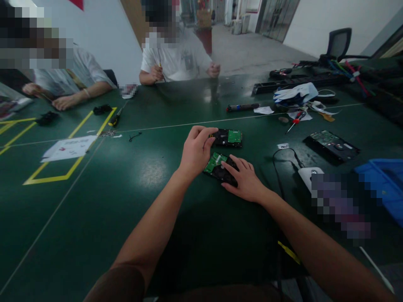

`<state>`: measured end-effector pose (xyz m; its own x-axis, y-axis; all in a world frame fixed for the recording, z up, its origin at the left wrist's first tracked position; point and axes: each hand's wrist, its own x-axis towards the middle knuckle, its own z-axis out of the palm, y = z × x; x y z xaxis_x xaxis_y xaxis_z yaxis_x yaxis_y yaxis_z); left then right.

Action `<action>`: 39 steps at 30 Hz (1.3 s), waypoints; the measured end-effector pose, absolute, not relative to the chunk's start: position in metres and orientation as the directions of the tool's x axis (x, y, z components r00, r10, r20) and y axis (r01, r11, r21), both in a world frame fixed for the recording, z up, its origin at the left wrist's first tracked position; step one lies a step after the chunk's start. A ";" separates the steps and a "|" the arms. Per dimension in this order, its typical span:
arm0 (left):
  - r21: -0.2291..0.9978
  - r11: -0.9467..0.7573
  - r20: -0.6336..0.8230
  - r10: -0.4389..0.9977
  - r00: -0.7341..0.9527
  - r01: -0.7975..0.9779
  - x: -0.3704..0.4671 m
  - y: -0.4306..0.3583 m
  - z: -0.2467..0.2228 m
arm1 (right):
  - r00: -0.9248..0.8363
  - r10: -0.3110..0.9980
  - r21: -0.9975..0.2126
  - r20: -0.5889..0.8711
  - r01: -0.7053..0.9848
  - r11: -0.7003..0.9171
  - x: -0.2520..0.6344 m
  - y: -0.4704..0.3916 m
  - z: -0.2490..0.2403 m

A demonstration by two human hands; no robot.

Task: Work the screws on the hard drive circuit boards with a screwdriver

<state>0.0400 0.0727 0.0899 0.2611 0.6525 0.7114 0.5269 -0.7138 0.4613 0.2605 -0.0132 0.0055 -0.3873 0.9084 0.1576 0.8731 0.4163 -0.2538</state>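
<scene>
Two hard drives with green circuit boards lie before me on the green table. My left hand (197, 150) is closed around the left end of the far hard drive (234, 137), thumb on the near side and fingertips over the top. Just in front of it sits the near hard drive (217, 165), slightly turned. Over its right part lies my right hand (244, 178), its index finger on top and its thumb along the near edge. That hand covers the drive's right end.
To the right are another hard drive (333, 144), a blue bin (384, 180) and a white device with a cable (310, 176). Farther back lie a red screwdriver (296, 121), gloves (296, 94) and a dark cylindrical tool (242, 107). Two people sit across the table.
</scene>
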 end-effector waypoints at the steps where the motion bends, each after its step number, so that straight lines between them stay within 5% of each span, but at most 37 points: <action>1: 0.460 -0.707 0.711 0.656 0.254 0.538 0.040 0.073 0.091 | -0.388 0.908 -0.255 0.157 0.872 0.417 0.260 -0.013 0.006; 17: 0.578 -0.695 0.676 0.701 0.226 0.427 0.042 0.078 0.081 | -0.388 0.906 -0.255 0.169 0.871 0.421 0.263 -0.013 0.002; 39: 0.566 -0.709 0.703 0.682 0.203 0.422 0.039 0.076 0.085 | -0.393 0.904 -0.245 0.166 0.872 0.424 0.264 -0.012 0.001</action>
